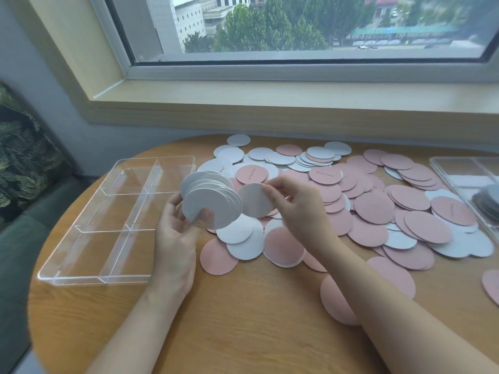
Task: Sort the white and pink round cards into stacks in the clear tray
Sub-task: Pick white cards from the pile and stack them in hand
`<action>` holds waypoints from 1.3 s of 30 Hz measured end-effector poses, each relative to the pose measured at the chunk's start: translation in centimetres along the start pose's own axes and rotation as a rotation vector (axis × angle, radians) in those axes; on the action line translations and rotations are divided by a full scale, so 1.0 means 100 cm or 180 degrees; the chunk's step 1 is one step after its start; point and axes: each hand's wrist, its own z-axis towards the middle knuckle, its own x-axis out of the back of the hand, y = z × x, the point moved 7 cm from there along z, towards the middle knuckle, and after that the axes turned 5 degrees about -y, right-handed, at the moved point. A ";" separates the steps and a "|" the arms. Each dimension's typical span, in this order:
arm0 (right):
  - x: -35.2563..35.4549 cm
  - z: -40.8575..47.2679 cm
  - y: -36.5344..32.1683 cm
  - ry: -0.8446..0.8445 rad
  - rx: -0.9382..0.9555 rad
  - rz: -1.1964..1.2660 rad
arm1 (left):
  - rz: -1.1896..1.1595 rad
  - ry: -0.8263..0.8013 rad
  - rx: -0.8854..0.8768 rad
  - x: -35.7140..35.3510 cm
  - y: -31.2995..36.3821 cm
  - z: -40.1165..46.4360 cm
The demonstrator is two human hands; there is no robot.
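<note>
My left hand (175, 233) grips a fanned stack of white round cards (209, 201) above the table, just right of the clear tray (81, 230). The tray's compartments hold nothing. My right hand (294, 203) pinches a single white card (255, 201) by its edge, right beside the stack and touching or nearly touching it. A loose pile of pink cards (374, 207) and white cards (237, 233) spreads over the table under and beyond both hands.
The round wooden table (243, 319) has bare surface near me. A second clear tray (464, 171) with a grey stack inside stands at the right edge. A window sill runs along the far side. A green seat lies left of the table.
</note>
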 end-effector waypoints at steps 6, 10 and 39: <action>0.002 0.003 -0.004 -0.0059 -0.0185 0.0963 | -0.0013 -0.0345 0.0190 -0.014 -0.005 -0.004; -0.011 0.001 -0.016 -0.0439 -0.0061 0.1370 | 0.0035 -0.0517 0.0210 -0.018 -0.011 -0.005; -0.020 -0.004 -0.012 -0.0445 0.0786 -0.1073 | -0.0231 0.0014 -0.0046 0.002 -0.001 0.002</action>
